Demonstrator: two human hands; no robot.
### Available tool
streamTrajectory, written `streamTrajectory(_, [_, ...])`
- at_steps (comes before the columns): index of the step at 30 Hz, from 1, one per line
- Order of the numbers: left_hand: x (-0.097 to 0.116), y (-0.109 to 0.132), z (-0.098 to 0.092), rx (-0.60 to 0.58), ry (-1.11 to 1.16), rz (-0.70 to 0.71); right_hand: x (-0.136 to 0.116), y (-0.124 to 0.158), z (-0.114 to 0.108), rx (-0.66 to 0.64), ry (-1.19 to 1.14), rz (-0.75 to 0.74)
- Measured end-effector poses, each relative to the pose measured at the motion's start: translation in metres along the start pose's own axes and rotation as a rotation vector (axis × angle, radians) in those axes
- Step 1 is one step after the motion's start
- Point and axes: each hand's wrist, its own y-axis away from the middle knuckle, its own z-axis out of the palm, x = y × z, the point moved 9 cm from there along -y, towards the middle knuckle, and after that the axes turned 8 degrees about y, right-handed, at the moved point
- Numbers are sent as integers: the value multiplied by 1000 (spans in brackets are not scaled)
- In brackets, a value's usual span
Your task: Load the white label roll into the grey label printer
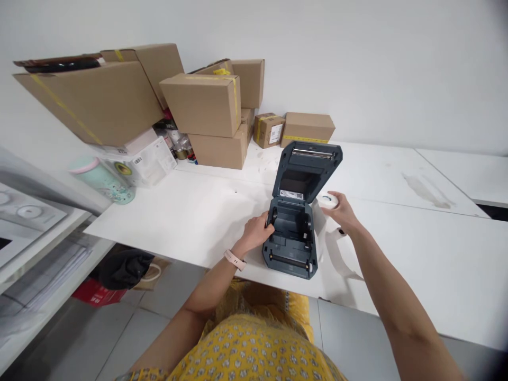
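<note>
A dark grey label printer (289,254) stands on the white table with its lid (306,172) raised, and its inner bay shows no roll. My left hand (257,231), with a pink band on the wrist, grips the printer's left side, the thumb over the edge. To the right of the printer, my right hand (343,214) is closed round a white label roll (327,200) with a blue mark round its core. A pale strip (319,225) hangs below the roll beside the printer's right wall. Some of the right fingers are hidden behind the roll.
Cardboard boxes (200,106) are stacked at the back left, with two smaller ones, including a taped box (269,130), behind the printer. A mint tumbler (105,180) and a white carton (145,161) stand at the left. Shelves (43,238) flank the table (190,211) there.
</note>
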Motion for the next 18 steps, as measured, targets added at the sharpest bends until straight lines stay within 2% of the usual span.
streamTrajectory(4, [0, 0, 0, -1, 5, -6, 3, 10, -4, -123, 25, -21])
streamTrajectory(6, [0, 0, 0, -1, 6, -8, 10, 15, -21, -211, -12, -27])
streamTrajectory(9, [-1, -1, 1, 8, 16, -8, 33, 25, -63, -195, -84, 8])
streamTrajectory(11, [-2, -1, 1, 12, 27, -7, 47, 41, -74, -215, -68, 27])
streamTrajectory(12, [-2, -1, 1, 8, 33, -6, 50, 52, -68, -274, -44, 26])
streamTrajectory(15, [-2, 0, 2, -6, 50, -6, 52, 90, -31, -454, -19, 32])
streamTrajectory(18, [0, 2, 0, 4, 60, -12, 46, 111, -12, -393, -17, 37])
